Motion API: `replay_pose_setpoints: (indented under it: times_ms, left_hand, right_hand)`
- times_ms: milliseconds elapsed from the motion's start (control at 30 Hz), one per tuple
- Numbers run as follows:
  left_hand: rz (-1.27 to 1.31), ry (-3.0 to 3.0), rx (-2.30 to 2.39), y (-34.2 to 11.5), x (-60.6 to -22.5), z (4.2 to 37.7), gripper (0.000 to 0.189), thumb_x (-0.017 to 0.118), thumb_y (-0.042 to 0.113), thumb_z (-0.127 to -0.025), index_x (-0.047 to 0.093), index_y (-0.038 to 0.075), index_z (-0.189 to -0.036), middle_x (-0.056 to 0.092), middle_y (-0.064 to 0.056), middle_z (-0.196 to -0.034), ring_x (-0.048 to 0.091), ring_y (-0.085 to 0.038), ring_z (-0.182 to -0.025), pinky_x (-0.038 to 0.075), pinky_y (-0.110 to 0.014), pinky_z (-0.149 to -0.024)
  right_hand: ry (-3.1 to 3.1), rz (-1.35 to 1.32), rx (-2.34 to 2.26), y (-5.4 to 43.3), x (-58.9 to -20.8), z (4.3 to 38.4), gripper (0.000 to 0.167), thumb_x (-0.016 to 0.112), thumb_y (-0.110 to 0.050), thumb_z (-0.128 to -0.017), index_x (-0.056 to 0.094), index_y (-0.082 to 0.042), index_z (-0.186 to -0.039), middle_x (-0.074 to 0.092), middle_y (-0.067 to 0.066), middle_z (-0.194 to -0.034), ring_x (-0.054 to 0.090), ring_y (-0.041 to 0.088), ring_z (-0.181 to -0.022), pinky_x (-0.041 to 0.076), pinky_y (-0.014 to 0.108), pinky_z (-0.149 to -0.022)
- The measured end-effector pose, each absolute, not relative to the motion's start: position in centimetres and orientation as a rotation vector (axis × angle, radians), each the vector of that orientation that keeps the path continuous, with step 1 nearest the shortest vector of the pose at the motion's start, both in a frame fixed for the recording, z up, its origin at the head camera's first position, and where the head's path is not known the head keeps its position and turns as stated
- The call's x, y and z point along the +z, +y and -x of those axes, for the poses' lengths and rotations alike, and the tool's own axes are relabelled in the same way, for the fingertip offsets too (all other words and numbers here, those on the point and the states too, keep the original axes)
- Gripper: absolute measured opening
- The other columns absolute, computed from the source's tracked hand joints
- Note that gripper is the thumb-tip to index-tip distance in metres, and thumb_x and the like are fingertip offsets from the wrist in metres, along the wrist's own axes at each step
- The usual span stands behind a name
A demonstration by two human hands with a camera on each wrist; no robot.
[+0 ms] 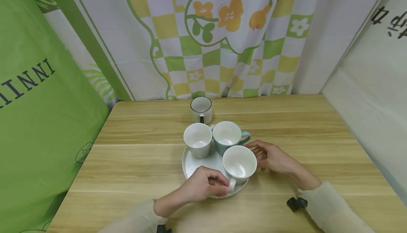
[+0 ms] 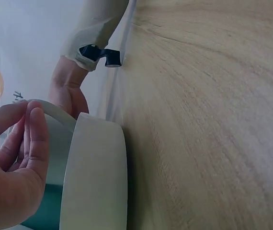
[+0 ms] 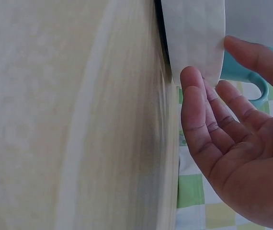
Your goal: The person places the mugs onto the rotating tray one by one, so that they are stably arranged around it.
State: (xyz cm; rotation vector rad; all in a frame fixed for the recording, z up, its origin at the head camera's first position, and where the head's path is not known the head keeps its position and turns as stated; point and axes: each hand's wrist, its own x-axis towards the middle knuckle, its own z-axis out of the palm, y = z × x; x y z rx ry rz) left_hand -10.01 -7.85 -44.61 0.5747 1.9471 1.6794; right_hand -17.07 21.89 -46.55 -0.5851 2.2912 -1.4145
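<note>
A white cup [image 1: 240,163] stands at the front right of a round white tray [image 1: 190,166]. My left hand [image 1: 205,185] pinches its handle [image 1: 232,183] between thumb and fingers. In the left wrist view, the fingertips [image 2: 35,108] meet at that handle, above the tray's side wall [image 2: 96,172]. My right hand [image 1: 274,158] is at the tray's right side, fingers loosely bent beside the cup and holding nothing. From the right wrist, the fingers [image 3: 194,108] appear spread close to the tray wall [image 3: 199,43]. A teal cup [image 1: 227,134] and another white cup [image 1: 198,139] stand behind on the tray.
Behind the tray, a white mug with a dark rim [image 1: 201,107] stands on the wooden table [image 1: 136,169]. A checkered curtain [image 1: 222,60] hangs at the table's back edge. Green cloth [image 1: 41,120] borders the left side, a pale sheet [image 1: 375,95] the right.
</note>
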Motion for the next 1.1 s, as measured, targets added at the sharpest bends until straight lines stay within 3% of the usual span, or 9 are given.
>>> replay_pose_setpoints:
  times_ms: [233, 500, 800, 1100]
  left_hand:
    - [-0.653, 2.046, 1.601, -7.4, -44.5, 9.9, 0.015, 0.081, 0.013, -0.083, 0.076, 0.0, -0.089, 0.072, -0.024, -0.077, 0.06, 0.004, -0.06, 0.045, -0.011, -0.053]
    - [-0.711, 2.082, 1.599, -7.5, -44.7, 9.9, 0.015, 0.081, 0.014, -0.084, 0.076, 0.002, -0.09, 0.073, -0.021, -0.078, 0.059, 0.005, -0.063, 0.048, -0.01, -0.058]
    - [-0.755, 2.089, 1.623, -8.5, -44.5, 10.2, 0.016, 0.077, 0.014, -0.088, 0.076, 0.001, -0.096, 0.076, -0.019, -0.09, 0.064, 0.003, -0.071, 0.054, -0.015, -0.064]
    - [-0.693, 2.182, 1.631, -10.3, -43.3, 10.8, 0.015, 0.072, 0.016, -0.092, 0.075, 0.005, -0.1, 0.074, -0.017, -0.092, 0.062, 0.001, -0.075, 0.053, -0.016, -0.068]
  right_hand:
    - [2.289, 0.582, -1.41, 21.9, -46.5, 17.1, 0.059, 0.079, -0.007, -0.084, 0.053, -0.002, -0.137, 0.067, 0.024, -0.114, 0.07, 0.022, -0.088, 0.057, 0.029, -0.061]
    - [2.298, 0.57, -1.405, 21.9, -46.5, 17.0, 0.059, 0.079, -0.007, -0.083, 0.053, -0.003, -0.136, 0.067, 0.023, -0.113, 0.07, 0.023, -0.088, 0.057, 0.031, -0.06]
    - [2.316, 0.585, -1.391, 21.8, -46.4, 16.9, 0.058, 0.079, -0.006, -0.083, 0.053, -0.002, -0.135, 0.068, 0.022, -0.112, 0.07, 0.022, -0.089, 0.057, 0.026, -0.065]
    - [2.312, 0.583, -1.377, 21.8, -46.4, 16.9, 0.06, 0.079, -0.006, -0.084, 0.05, 0.0, -0.137, 0.068, 0.023, -0.112, 0.07, 0.021, -0.086, 0.057, 0.029, -0.059]
